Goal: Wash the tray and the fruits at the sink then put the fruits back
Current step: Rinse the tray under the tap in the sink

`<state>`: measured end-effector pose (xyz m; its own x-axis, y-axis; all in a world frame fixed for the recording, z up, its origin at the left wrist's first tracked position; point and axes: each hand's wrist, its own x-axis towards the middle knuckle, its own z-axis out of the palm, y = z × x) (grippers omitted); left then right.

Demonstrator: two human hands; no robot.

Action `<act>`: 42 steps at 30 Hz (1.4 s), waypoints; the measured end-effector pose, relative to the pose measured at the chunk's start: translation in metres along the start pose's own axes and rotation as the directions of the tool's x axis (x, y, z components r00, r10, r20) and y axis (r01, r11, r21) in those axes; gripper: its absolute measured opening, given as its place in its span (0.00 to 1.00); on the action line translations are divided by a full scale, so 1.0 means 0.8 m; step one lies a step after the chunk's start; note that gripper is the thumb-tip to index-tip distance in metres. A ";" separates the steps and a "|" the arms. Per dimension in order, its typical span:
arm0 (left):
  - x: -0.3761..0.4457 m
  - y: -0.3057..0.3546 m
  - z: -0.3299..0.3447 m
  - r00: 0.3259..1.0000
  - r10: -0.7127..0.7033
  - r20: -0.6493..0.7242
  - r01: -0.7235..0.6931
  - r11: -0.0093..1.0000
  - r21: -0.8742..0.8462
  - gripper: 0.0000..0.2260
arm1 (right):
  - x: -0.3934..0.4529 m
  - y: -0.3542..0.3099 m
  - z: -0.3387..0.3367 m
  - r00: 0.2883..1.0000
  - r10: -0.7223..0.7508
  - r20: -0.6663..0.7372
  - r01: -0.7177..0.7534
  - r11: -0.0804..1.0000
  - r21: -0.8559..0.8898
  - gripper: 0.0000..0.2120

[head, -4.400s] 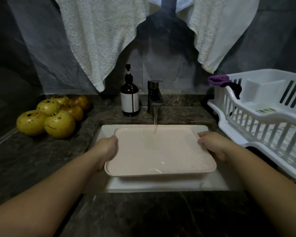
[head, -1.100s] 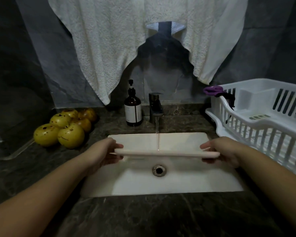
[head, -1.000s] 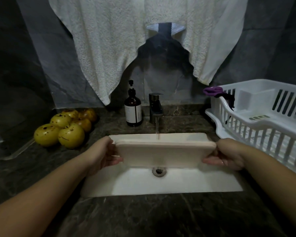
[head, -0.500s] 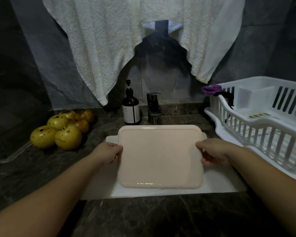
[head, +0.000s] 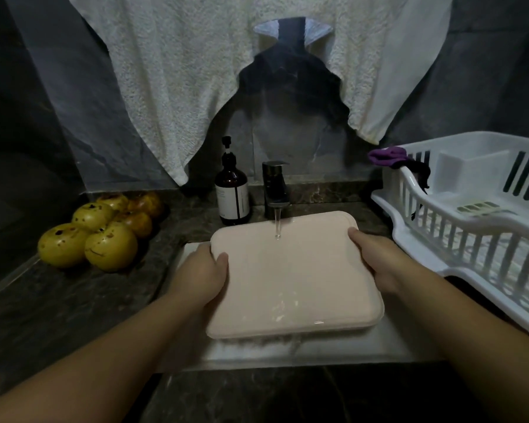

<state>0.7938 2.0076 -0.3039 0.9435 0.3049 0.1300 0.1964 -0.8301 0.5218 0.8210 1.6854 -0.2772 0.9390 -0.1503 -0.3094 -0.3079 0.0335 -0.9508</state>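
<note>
Half a second ago the tray (head: 290, 276) stood steeply tilted toward the person with its far edge raised in front of the tap; now it lies nearly flat over the sink (head: 391, 346), pushed back under the tap (head: 275, 187), and the water stream (head: 277, 224) lands on its far half and runs off the near edge. Two white towels (head: 177, 74) hang across the dark stone wall (head: 293, 123), the largest things in view. The dark marbled surface (head: 74, 303) runs around the one white sink. One white dish rack (head: 471, 239) stands on the right, with a purple cloth (head: 387, 154) draped over its far corner. The single pink tray hides most of the basin. The left hand (head: 200, 277) grips the tray's left edge, thumb on top and fingers curled beneath; the right hand (head: 377, 264) grips the right edge the same way. Six yellow and orange fruits (head: 104, 227) sit clustered on the surface to the left, well apart from the sink. One brown pump bottle (head: 232, 193) stands just beside the one dark tap.
</note>
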 end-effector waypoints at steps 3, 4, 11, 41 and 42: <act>-0.001 0.019 0.011 0.995 0.088 -0.043 -0.081 0.988 0.131 0.30 | 0.001 0.000 0.005 1.000 0.007 -0.023 -0.007 1.000 0.018 0.14; -0.003 0.028 0.015 0.992 0.122 -0.021 -0.115 0.974 0.194 0.32 | 0.002 0.000 0.006 1.000 0.010 -0.027 -0.009 1.000 0.020 0.14; -0.019 0.095 0.063 0.854 0.447 0.267 -0.502 0.843 0.192 0.40 | -0.004 0.004 0.022 1.000 -0.022 -0.020 0.021 0.998 -0.051 0.20; -0.034 0.176 0.085 0.742 0.580 0.336 -0.643 0.758 0.111 0.31 | -0.019 0.006 0.038 0.992 0.093 0.089 -0.097 0.994 0.046 0.20; -0.030 0.168 0.081 0.746 0.575 0.335 -0.637 0.764 0.107 0.30 | -0.018 0.006 0.038 0.992 0.090 0.084 -0.093 0.995 0.044 0.21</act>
<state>0.8150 1.8583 -0.2914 0.9065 -0.4063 0.1149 -0.4221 -0.8781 0.2253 0.8105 1.7177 -0.2776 0.9171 -0.0632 -0.3935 -0.3874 0.0906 -0.9175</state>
